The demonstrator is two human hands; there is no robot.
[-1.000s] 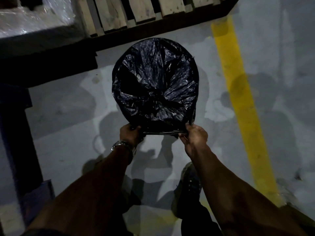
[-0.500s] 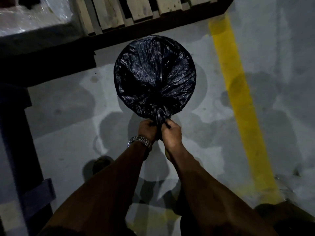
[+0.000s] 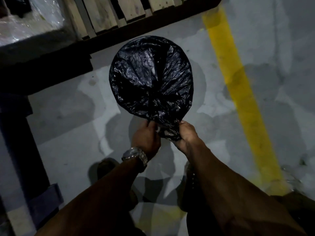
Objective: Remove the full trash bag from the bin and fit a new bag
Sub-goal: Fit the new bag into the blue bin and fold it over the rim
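A black plastic trash bag (image 3: pixel 151 77) covers the round top of a bin on the grey floor; the bin itself is hidden under the plastic. The bag's near edge is bunched into a twisted neck (image 3: pixel 167 131). My left hand (image 3: pixel 145 138), with a metal watch on the wrist, pinches the left side of that neck. My right hand (image 3: pixel 186 135) grips the neck's right side. Both hands are closed on the plastic, close together at the bin's near edge.
A wooden pallet (image 3: pixel 109 16) on a dark beam runs across the top. Clear plastic wrap (image 3: pixel 29 21) lies at top left. A dark blue rack post (image 3: pixel 18 150) stands at the left. A yellow floor line (image 3: pixel 238 92) runs down the right. My shoes (image 3: pixel 105 169) show below.
My hands, first spread apart along the bag's near edge, came together and gathered the plastic into a bunched neck. They have since parted slightly with the neck between them.
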